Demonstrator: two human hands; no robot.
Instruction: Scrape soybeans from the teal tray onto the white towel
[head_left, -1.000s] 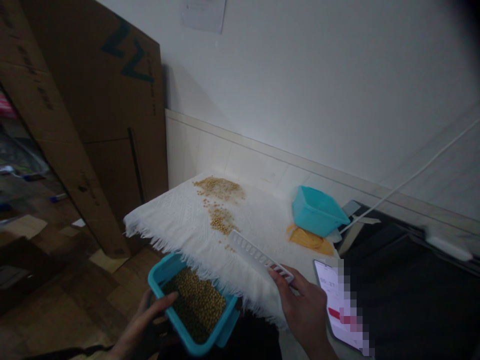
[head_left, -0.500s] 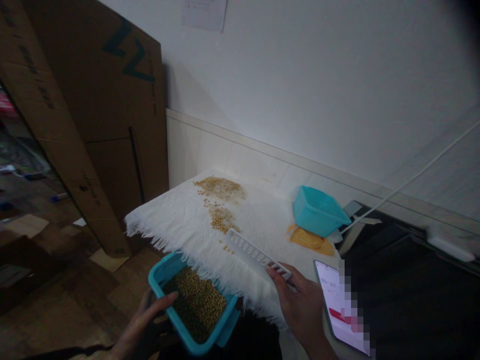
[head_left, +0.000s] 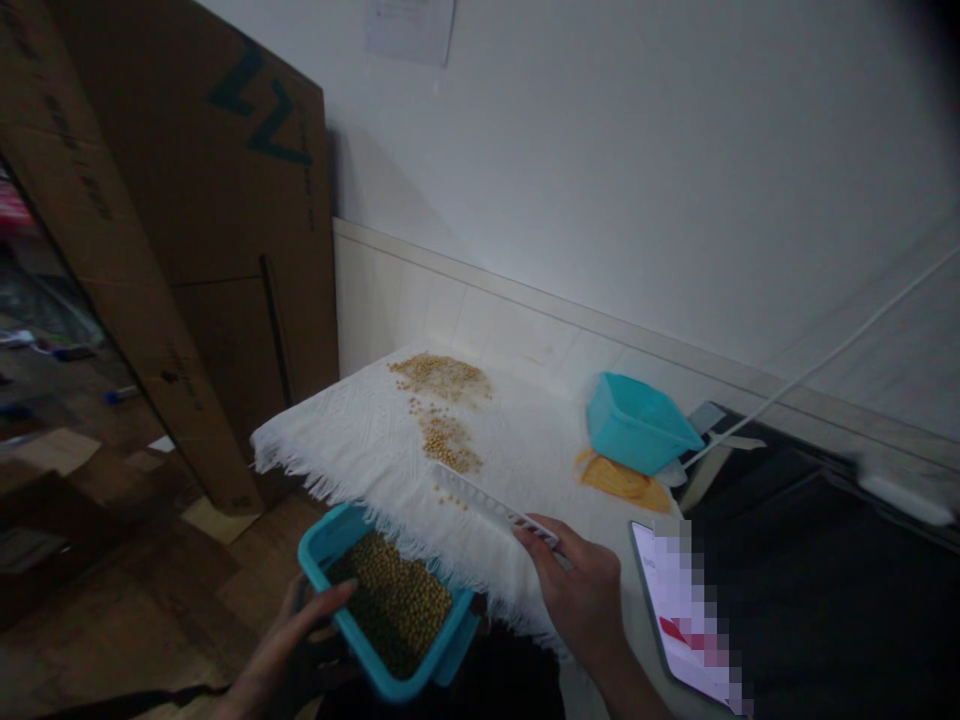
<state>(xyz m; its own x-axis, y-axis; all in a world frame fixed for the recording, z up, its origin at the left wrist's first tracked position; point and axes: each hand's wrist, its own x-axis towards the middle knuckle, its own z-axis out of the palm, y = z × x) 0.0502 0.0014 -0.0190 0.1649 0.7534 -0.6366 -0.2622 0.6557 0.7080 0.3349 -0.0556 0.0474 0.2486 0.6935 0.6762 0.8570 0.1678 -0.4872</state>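
My left hand [head_left: 296,635] grips the near left rim of a blue plastic basket [head_left: 373,662], its thumb over the edge; the other fingers are mostly hidden beneath. Yellowish soybeans [head_left: 412,600] lie inside, in shadow on the near left side. The basket sits below the table edge, under the cloth's fringe. In my right hand [head_left: 581,585] is a white slotted plastic strip [head_left: 480,503], pinched at its near end and slanted across the white cloth [head_left: 517,430]. Beyond its far end is a small heap of soybeans [head_left: 448,442], with a few loose ones on the near side.
A wider patch of soybeans [head_left: 439,376] is spread at the back of the cloth. On the right stand a second blue basket [head_left: 637,425], an orange cloth [head_left: 626,482] and a phone [head_left: 686,620]. A large cardboard box [head_left: 225,250] rises at left; the wall [head_left: 600,180] is behind.
My right hand has drawn the strip a little left and toward the table's front edge, tilting it more on edge. My left hand and the basket stay nearly where they were.
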